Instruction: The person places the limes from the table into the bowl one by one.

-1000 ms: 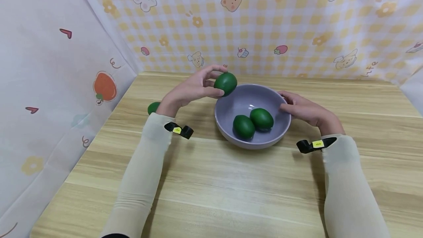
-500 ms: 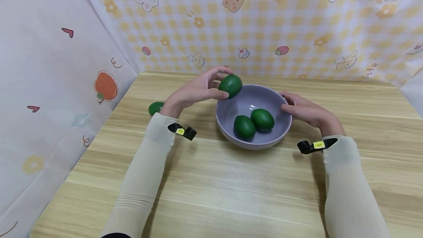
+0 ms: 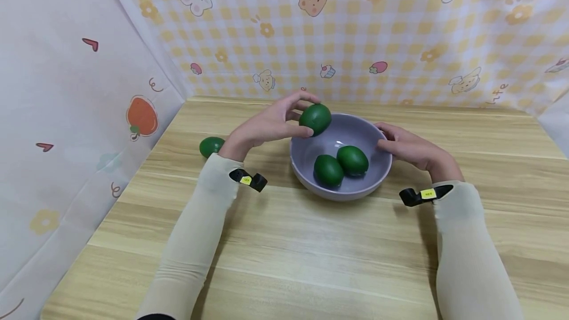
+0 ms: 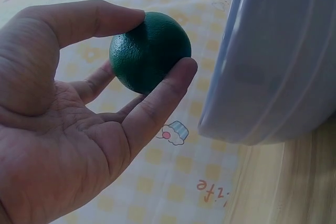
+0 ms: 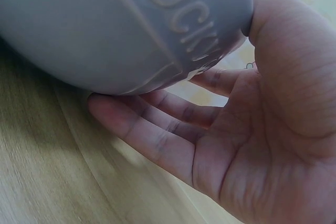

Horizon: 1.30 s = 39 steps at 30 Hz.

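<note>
My left hand point(image 3: 273, 121) pinches a green lime point(image 3: 316, 119) between thumb and fingers, above the left rim of a lavender bowl point(image 3: 302, 172). In the left wrist view the held lime point(image 4: 149, 51) is apart from the bowl's outer wall point(image 4: 273, 66). Two more limes, one on the left point(image 3: 328, 170) and one on the right point(image 3: 352, 160), lie side by side in the bowl. My right hand point(image 3: 411, 148) grips the bowl's right side, thumb at the rim. The right wrist view shows its fingers point(image 5: 152, 140) under the bowl, beside raised lettering.
Another lime point(image 3: 211, 146) lies on the wooden table point(image 3: 302, 246), left of the bowl and partly behind my left wrist. A patterned yellow checked cloth point(image 3: 346, 23) hangs behind the table, with a white cloth point(image 3: 66, 102) along the left.
My left hand has carried its lime slightly right and down, over the bowl's left rim. More of the lime on the table shows. My right hand and the bowl stay put.
</note>
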Motion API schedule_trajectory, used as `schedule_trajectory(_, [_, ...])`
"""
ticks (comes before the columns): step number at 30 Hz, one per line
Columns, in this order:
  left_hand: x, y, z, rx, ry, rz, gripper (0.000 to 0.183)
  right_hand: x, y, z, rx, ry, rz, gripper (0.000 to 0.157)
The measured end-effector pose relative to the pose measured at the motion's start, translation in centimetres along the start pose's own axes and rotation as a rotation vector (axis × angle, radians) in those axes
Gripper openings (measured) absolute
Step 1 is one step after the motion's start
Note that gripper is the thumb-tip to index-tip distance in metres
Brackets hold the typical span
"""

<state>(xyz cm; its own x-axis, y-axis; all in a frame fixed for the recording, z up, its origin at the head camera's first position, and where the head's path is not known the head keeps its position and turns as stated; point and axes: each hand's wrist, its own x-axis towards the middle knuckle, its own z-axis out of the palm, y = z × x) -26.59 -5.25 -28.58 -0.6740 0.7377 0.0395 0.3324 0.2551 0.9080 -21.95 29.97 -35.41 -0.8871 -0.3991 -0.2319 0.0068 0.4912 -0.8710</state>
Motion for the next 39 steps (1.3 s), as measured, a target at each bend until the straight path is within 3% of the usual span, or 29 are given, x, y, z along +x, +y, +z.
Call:
schedule_trajectory(14, [0.2,0.8,0.9,0.075,-0.001,0.039,0.06,0.0,0.0,-0.1,-0.002,-0.002,-0.003,0.051])
schedule_trajectory(29, [-0.4,2.6,2.0,0.259,0.025,0.065,0.058,0.0,0.1,0.0,0.001,-0.007,0.0,0.053])
schedule_trajectory(39, [-0.3,2.6,2.3,0.355,0.03,0.086,0.058,0.0,0.0,0.0,0.002,-0.007,0.003,0.052])
